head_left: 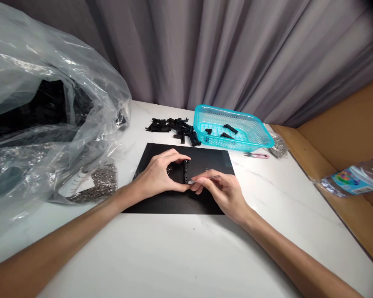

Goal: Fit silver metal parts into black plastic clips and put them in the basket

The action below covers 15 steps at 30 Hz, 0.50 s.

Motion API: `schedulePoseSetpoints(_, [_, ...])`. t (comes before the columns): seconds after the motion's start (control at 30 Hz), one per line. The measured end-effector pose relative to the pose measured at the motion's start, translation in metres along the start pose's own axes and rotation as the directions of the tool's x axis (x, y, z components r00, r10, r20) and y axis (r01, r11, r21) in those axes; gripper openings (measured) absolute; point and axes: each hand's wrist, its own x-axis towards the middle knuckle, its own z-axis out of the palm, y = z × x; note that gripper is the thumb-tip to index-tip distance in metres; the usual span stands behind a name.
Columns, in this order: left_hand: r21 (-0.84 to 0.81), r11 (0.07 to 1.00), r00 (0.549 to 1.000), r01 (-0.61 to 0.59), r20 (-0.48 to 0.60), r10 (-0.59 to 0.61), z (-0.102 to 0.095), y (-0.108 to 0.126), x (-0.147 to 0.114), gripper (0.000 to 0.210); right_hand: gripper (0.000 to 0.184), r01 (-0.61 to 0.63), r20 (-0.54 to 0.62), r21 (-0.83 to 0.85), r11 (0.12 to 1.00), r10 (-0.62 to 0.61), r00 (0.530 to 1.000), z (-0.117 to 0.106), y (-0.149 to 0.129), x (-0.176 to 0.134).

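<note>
My left hand [158, 171] grips a narrow black plastic part [185, 170] by its two ends, between thumb and fingers, above a black mat [177, 205]. In my right hand [222, 190] is a thin metal tool [213, 177], pinched between thumb and fingers. Its pale tip comes close to the near end of the black part; whether it touches I cannot tell. Small shiny metal pieces [169, 169] lie on the mat behind my left hand. A few more show just past the right fingers, too small to name.
Behind the mat lies a pile of black plastic parts [170, 125] beside a turquoise basket [251, 145] holding several similar parts. Pink-handled snips [257, 156] and a bag of metal pieces [278, 145] are to the right. Large clear bags [90, 91] and another metal-filled bag [101, 184] stand left.
</note>
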Motion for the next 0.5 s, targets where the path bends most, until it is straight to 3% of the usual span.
schedulePoseSetpoints(0.37, [0.009,1.0,1.0,0.014,0.005,-0.014,-0.0006,0.0013,-0.0014,0.057,0.025,-0.042,0.024,0.088,0.995,0.04,0.999,0.0036,-0.0005,0.0014])
schedulePoseSetpoints(0.5, [0.001,1.0,1.0,0.016,-0.007,-0.016,-0.0015,0.0034,0.001,0.055,0.033,0.06,-0.138,-0.047,0.997,-0.066,0.988,-0.0026,-0.0074,0.0056])
